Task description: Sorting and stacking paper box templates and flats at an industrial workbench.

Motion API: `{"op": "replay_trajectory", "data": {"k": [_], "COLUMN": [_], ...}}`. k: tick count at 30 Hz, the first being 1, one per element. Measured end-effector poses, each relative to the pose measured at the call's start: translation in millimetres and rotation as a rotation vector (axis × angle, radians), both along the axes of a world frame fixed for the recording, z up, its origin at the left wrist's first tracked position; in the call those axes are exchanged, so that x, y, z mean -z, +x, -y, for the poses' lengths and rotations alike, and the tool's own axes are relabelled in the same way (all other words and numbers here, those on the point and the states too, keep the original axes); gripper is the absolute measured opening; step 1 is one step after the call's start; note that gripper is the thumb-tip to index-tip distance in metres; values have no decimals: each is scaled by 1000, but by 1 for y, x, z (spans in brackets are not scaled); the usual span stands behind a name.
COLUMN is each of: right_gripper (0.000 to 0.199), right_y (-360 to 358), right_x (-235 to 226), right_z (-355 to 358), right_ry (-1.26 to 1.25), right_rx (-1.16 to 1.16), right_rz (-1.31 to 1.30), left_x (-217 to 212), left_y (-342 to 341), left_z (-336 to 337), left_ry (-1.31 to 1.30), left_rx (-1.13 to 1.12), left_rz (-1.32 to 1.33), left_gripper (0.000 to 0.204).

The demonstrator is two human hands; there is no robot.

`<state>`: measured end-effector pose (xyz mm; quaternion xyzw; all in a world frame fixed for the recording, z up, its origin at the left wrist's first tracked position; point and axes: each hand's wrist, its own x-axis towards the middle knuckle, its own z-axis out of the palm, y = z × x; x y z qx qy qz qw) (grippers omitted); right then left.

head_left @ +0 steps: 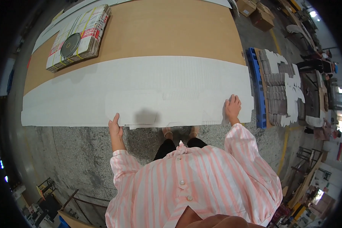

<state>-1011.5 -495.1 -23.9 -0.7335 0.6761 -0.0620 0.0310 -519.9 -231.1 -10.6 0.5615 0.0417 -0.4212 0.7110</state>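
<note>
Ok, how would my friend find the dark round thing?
Find the wide, flat brown board. On its left sits a yellow-strapped stack of flat white cardboard; the dark, round disc lies on top, its circular outline unlike the straight-edged stack.

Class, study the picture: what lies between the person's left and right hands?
In the head view, white cardboard stretches between the left hand and the right hand, with a dark shadow on it; nothing else lies there.
</note>
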Motion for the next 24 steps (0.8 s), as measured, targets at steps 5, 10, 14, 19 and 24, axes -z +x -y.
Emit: {"op": "replay_trajectory", "data": {"k": [5, 10, 14, 19, 24], "right_gripper": [51, 51, 51, 51, 51], "right_y": [4, 1, 3, 1, -10], "right_x": [1, -2, 1, 9, 7], "right_z": [0, 1, 2, 8, 2], "right_ry": [2, 18, 16, 54, 40], "right_rx": [10, 15, -9, 6, -36], "right_rz": [10, 11, 7, -115, -121], "left_x": [6, 1, -19, 9, 15], "left_y": [-4, -11, -15, -4, -13], "left_z": [2, 12, 11, -4, 1], "left_ry": [324, 191, 144, 799, 100], "left_rx": [108, -171, -186, 11, -128], "left_rz": [688, 352, 335, 854, 279], "left_gripper": [38, 28, 25, 54, 42]}}
